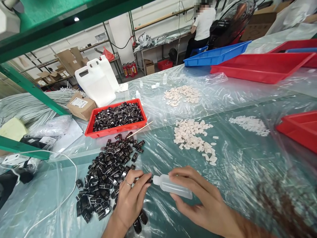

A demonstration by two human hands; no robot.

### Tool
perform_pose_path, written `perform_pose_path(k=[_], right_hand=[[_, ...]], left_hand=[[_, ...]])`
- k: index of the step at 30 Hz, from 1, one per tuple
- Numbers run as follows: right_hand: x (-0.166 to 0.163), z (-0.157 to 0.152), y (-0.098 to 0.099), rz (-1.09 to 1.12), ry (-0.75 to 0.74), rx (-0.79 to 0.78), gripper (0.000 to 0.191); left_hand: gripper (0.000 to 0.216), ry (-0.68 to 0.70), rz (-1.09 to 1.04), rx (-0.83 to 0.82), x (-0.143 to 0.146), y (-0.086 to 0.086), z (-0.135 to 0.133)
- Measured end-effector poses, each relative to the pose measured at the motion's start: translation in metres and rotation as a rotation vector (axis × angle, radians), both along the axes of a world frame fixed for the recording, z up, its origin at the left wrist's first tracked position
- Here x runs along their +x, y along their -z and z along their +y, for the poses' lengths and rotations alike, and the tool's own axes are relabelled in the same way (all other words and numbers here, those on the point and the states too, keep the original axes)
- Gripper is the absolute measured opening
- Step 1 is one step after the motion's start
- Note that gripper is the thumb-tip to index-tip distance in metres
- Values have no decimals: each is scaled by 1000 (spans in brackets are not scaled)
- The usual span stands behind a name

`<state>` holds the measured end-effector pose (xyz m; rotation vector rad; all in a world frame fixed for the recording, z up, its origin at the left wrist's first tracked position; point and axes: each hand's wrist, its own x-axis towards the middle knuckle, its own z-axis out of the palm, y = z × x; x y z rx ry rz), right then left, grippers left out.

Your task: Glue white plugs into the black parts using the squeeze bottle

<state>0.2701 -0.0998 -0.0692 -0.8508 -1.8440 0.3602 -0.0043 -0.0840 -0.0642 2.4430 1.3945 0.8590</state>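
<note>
Plastic sheeting covers the counter (pixel 247 158) in a workshop. Right hand (pixel 205 201): fingers closed around a small translucent squeeze bottle (pixel 173 186), held horizontal just above the counter, nozzle pointing left. Left hand (pixel 132 198): fingers pinched on a small black part (pixel 149 180) touching the nozzle tip. A pile of black parts (pixel 109 172) lies just left; white pieces (pixel 193 138) lie beyond. A red tray (pixel 115 130) holds more black parts.

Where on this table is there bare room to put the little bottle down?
Bare plastic sheet lies right of the right hand, below the white pieces. Another bare strip runs between those and the black parts pile. Around the left hand and red tray it is crowded.
</note>
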Motion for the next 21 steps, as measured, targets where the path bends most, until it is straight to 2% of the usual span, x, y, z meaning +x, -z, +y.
perform_pose_path(k=[3, 8, 13, 15, 17, 20, 21], right_hand=[[1, 3, 0, 2, -8, 14, 65], [3, 2, 5, -38, 15, 54, 61], [3, 0, 7, 2, 2, 39, 61], [4, 2, 5, 85, -15, -31, 58], [7, 8, 4, 229, -44, -201, 47], [11, 22, 9, 450, -84, -471, 20], [11, 27, 12, 503, -93, -531, 20]], left_hand=[[31, -15, -57, 63, 2, -4, 2], [25, 11, -23, 108, 8, -18, 5], [24, -33, 10, 139, 11, -20, 4], [25, -38, 32, 138, 9, -19, 3], [26, -28, 47, 132, 8, -19, 3], [28, -30, 54, 123, 6, -19, 2], [28, -34, 59, 125, 5, -18, 1]])
